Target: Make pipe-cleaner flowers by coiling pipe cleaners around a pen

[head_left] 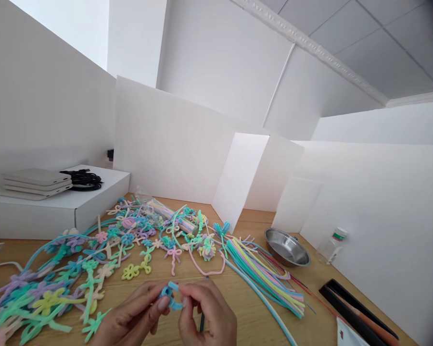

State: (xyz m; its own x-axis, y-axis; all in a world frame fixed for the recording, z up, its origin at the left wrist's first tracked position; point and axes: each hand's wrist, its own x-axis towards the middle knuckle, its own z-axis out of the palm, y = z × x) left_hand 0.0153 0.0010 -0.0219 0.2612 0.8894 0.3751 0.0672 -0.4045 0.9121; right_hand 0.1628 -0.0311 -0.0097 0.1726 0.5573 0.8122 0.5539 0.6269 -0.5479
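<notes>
The curled blue chenille stem (166,291) is held above the wooden tabletop (245,307), its coil pinched by the left hand (139,310), its ends gripped by the right hand's (211,310) thumb and forefinger. It should be feather-light, fuzzy and bendable, best held at the coil. Wood shows just ahead, edged by chenille flowers (131,270) left and bundled pastel stems (263,276) right.

The place appears to be a craft workspace set up in an office-like room. A wooden desk (247,319) carries a bundle of pastel fuzzy stems (265,276), with twisted flowers (131,271) scattered left of the bundle. Plain white partitions (173,144) stand behind it, and well above it runs a gridded tile ceiling (378,53). Far left of it, stacked flat devices (38,179) and black cables (82,179) suggest office equipment.
</notes>
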